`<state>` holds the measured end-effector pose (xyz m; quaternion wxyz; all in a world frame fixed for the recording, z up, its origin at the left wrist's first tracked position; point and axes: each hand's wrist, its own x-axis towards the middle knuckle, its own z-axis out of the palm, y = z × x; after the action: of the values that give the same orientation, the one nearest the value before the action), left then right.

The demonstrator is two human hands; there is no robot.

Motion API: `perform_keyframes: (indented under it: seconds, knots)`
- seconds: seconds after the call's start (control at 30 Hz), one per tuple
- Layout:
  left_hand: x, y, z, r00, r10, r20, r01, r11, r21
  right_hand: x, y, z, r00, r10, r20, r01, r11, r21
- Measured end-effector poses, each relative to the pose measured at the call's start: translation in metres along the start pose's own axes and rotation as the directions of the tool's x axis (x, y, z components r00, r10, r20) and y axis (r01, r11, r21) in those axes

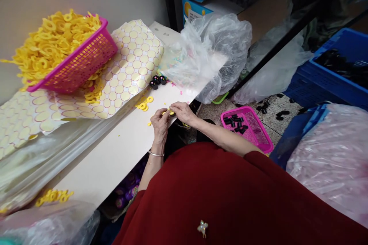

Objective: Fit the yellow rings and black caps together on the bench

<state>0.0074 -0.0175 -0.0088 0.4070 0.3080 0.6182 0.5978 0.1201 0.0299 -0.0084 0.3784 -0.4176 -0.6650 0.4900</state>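
Observation:
Over the edge of the white table, my left hand and my right hand meet with fingertips pinched together. Between them is a small yellow-and-black piece, mostly covered by my fingers. The yellow part looks like the small plastic rings with tabs lying loose just beyond my left hand. Farther back stand several short black cylinders with coloured dots on top. Tiny pink and yellow bits are scattered near my fingers.
A pink basket heaped with yellow rings tilts on a dotted sheet. Clear plastic bags crowd the table's far end. On the floor at right are a pink tray with black parts and a blue crate.

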Motion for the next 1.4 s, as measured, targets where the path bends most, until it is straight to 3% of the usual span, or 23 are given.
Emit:
perform_keyframes:
  seconds: [0.23, 0.5, 0.67, 0.83, 0.93, 1.07, 1.27, 1.4]
  knots:
    - [-0.003, -0.001, 0.008, 0.998, -0.062, -0.022, 0.061, 0.997, -0.036, -0.005, 0.0, 0.007, 0.996, 0.059, -0.068, -0.056, 0.997, 0.047]
    - [-0.008, -0.01, 0.015, 0.991, -0.099, -0.087, 0.095, 0.994, -0.054, -0.008, -0.001, 0.013, 0.938, 0.346, 0.023, -0.331, 0.875, 0.354]
    - [-0.004, -0.013, 0.016, 0.993, -0.036, -0.112, 0.037, 0.999, 0.01, -0.006, -0.002, 0.014, 0.934, 0.356, 0.005, -0.329, 0.856, 0.399]
    - [-0.001, -0.007, 0.013, 0.994, -0.098, -0.04, 0.096, 0.994, -0.055, -0.002, 0.0, 0.01, 0.909, 0.401, 0.111, -0.404, 0.789, 0.463]
    - [-0.003, -0.004, 0.011, 0.998, -0.053, 0.035, 0.057, 0.991, -0.119, -0.003, -0.001, 0.005, 0.9, 0.403, 0.168, -0.427, 0.734, 0.528]
    - [-0.014, 0.0, 0.012, 0.984, 0.044, 0.175, -0.019, 0.989, -0.147, -0.016, -0.008, -0.006, 0.904, 0.408, 0.124, -0.389, 0.67, 0.633]
    - [-0.036, 0.007, 0.025, 0.945, 0.17, 0.28, -0.155, 0.985, -0.077, -0.055, -0.025, -0.042, 0.905, 0.363, 0.222, -0.394, 0.519, 0.759]
    - [-0.045, 0.004, 0.032, 0.912, 0.219, 0.348, -0.251, 0.967, 0.049, -0.077, -0.032, -0.059, 0.902, 0.386, 0.194, -0.393, 0.548, 0.739]
